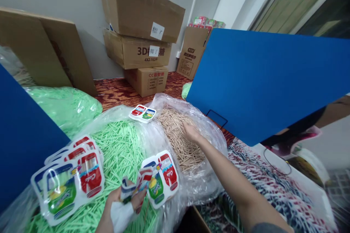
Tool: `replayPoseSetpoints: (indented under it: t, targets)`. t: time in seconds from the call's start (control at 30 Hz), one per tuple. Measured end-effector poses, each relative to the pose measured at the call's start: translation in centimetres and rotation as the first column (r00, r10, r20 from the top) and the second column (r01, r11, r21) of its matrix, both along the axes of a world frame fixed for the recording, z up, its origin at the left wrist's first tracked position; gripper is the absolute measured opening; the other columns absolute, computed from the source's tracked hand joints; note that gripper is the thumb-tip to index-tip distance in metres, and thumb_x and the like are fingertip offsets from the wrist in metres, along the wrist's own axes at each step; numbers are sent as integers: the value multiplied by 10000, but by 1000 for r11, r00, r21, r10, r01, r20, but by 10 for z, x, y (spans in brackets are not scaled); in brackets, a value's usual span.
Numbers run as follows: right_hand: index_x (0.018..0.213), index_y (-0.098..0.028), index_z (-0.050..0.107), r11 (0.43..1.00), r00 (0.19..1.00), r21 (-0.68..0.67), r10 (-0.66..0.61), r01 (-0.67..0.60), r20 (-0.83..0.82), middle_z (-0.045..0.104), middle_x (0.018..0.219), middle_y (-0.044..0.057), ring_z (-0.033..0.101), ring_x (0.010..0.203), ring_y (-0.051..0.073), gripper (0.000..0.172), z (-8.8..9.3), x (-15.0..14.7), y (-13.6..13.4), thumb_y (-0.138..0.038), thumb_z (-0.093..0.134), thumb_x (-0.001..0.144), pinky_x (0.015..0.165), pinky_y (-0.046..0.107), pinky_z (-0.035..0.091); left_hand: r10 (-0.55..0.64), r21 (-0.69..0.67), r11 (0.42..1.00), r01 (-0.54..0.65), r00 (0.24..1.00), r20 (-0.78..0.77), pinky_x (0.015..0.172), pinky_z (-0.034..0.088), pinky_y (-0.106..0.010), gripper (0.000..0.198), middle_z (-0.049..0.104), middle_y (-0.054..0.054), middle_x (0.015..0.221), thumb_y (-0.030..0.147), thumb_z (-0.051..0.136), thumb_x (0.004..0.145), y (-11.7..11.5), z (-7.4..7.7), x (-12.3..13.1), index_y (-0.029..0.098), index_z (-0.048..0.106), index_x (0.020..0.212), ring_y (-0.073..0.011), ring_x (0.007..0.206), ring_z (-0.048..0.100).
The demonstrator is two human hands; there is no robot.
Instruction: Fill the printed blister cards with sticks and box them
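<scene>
My left hand, with a white wrap around part of it, is closed on several folded printed drink packs marked with red and blue. Behind them is a flat twin pack with Sprite and Cola pictures; whether the hand touches it is unclear. My right hand reaches into an open clear bag of thin brown sticks; its fingertips are down among the sticks and partly hidden. Light green sticks fill the bag on the left, under my left hand.
A stack of twin packs lies on the green sticks, and another pack rests between the bags. Blue panels stand on both sides. Cardboard boxes are stacked by the wall. Knitted fabric lies at right.
</scene>
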State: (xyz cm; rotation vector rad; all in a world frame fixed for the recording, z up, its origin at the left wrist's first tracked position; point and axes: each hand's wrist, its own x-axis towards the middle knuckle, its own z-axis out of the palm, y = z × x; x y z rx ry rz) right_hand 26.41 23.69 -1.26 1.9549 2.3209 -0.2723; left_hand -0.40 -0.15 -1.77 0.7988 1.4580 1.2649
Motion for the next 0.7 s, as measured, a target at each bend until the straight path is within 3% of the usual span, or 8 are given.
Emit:
replayPoseSetpoints:
  t: [0.2,0.37,0.47,0.63,0.7]
  targets:
    - [1175,-159,533,993,989,-38,118,-115,87,614,1123,104,604,977,204,329,-6,-31,18,-371,421,950,858,381,463,12,14,1000,-11,998,-58,374,477,-266,331,543,8,343,451,792,514,-1,-5,-1,169,619,530,-180,352,541]
    - [1171,-153,543,987,976,-63,157,-149,151,595,1125,90,595,984,205,309,-8,-34,23,-335,488,927,859,415,481,2,21,1000,-1,997,-75,364,455,-256,339,538,20,352,449,782,536,-3,-4,-3,189,567,502,-150,326,493]
    - [1160,-171,567,989,974,-38,150,-146,170,577,1160,138,567,1060,243,274,-1,-25,21,-243,423,938,873,384,451,-19,21,1000,20,997,-73,395,469,-255,327,548,20,369,415,789,538,-3,-1,-3,191,553,502,-160,367,523]
    - [1089,-169,609,993,981,18,113,-117,157,502,1285,167,401,1255,299,258,15,10,14,-202,426,909,974,396,350,-22,16,1000,23,999,-38,396,480,-251,331,532,25,357,422,796,523,-2,1,0,187,564,497,-172,392,551]
    - [1106,-142,592,998,988,4,66,-68,137,563,1211,177,454,1209,287,262,14,26,8,-173,436,898,961,379,353,5,29,1000,-4,999,-32,394,491,-257,339,545,16,369,452,788,525,-2,2,1,177,590,505,-180,403,566]
